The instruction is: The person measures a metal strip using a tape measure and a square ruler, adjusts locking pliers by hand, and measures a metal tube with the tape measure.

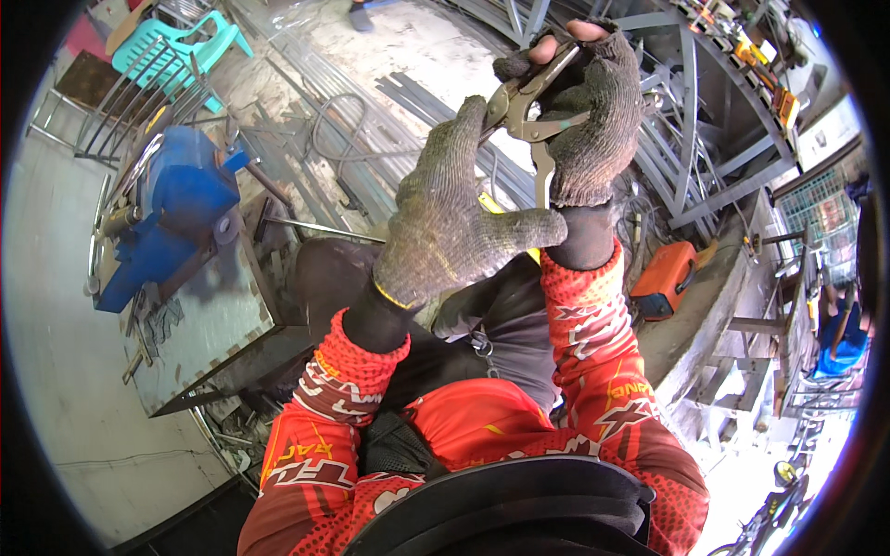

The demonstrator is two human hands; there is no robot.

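Up in front of me, my right hand wears a worn grey knit glove with bare fingertips showing. It is wrapped round a pair of metal locking pliers, whose handles are spread apart. Beside them is my left hand, also in a grey knit glove, its back toward me. The left thumb stretches out to the right, below the pliers, and the forefinger reaches up against or just beside their jaw end. The other left fingertips are hidden.
A blue bench vise sits on a metal-topped workbench at left. Metal bars lie on the floor ahead, near a turquoise plastic chair. Steel framing and an orange box-shaped machine stand at right.
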